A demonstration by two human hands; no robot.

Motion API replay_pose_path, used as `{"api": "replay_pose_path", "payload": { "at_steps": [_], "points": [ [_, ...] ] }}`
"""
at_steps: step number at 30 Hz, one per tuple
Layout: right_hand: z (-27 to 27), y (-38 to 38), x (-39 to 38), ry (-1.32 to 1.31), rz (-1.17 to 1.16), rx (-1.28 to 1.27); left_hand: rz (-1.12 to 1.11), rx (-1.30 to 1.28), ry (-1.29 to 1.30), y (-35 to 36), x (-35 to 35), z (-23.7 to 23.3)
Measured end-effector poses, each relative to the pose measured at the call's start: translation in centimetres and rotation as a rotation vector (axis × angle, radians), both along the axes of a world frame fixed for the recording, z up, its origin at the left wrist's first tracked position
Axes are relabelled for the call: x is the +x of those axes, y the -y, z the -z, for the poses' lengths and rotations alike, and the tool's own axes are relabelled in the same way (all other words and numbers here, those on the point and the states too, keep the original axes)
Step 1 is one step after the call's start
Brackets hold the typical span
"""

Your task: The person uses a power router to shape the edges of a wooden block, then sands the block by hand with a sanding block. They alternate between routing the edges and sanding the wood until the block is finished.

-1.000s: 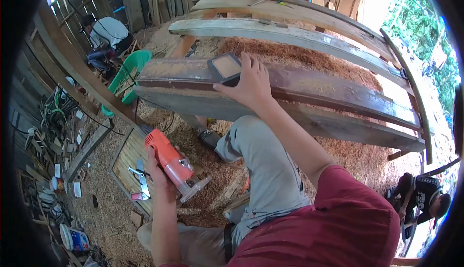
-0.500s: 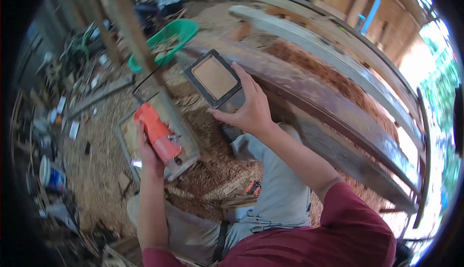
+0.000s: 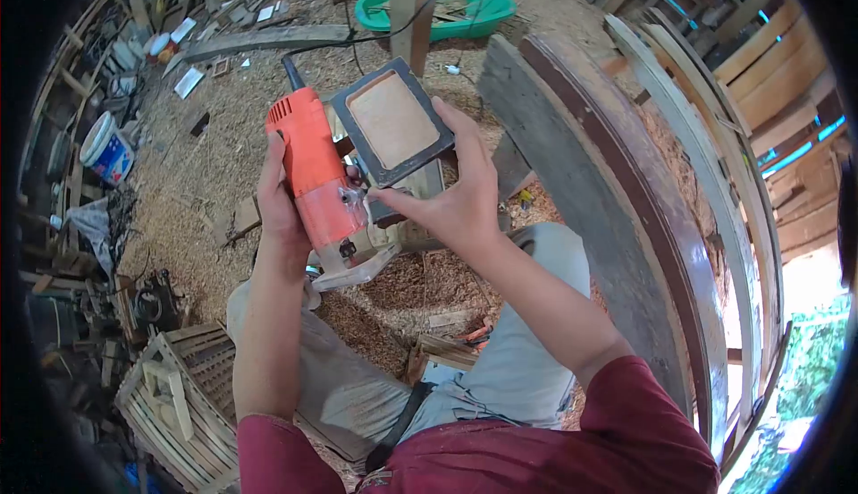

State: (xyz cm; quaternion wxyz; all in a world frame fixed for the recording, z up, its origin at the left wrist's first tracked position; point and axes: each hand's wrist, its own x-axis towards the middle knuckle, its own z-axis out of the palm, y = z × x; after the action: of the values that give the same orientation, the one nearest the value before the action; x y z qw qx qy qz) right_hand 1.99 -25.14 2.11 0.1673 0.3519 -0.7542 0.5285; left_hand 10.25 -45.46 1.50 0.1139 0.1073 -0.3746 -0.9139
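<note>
My left hand (image 3: 279,194) is wrapped around an orange trim router (image 3: 313,163), its clear base pointing down toward my lap and its cord leaving the top. In my right hand (image 3: 465,181) is a dark rectangular frame (image 3: 357,127) with a light tan recessed face (image 3: 393,123). My thumb presses its lower edge and the fingers lie along the right side. The frame is tilted close beside the router, overlapping its right side in this view. Behind them, a pale wooden piece (image 3: 429,181) is partly hidden.
Long timber beams (image 3: 581,145) run along my right. A green basin (image 3: 492,11) with wood scraps stands behind a wooden post (image 3: 413,11). On the left are a white bucket (image 3: 105,147) and a slatted wooden piece (image 3: 179,405). Wood shavings (image 3: 179,226) cover the floor.
My left hand has raised the router and brought it right beside the frame. The camera view has turned, shifting the basin and beams to the right.
</note>
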Motion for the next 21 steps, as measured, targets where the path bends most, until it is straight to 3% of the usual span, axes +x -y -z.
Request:
{"api": "replay_pose_path", "payload": {
  "at_steps": [10, 14, 21],
  "points": [
    [1.4, 5.4, -1.1, 0.14, -0.226, -0.217, -0.189, -0.046, 0.009, 3.2, 0.9, -1.0],
    [1.9, 5.8, -1.7, 0.139, -0.267, -0.19, -0.262, -0.115, 0.027, 3.8, 0.7, -1.0],
    [1.1, 5.2, -1.3, 0.504, -0.465, -0.291, -0.3, -0.154, 0.005, 3.6, 0.6, -1.3]
  ]
}}
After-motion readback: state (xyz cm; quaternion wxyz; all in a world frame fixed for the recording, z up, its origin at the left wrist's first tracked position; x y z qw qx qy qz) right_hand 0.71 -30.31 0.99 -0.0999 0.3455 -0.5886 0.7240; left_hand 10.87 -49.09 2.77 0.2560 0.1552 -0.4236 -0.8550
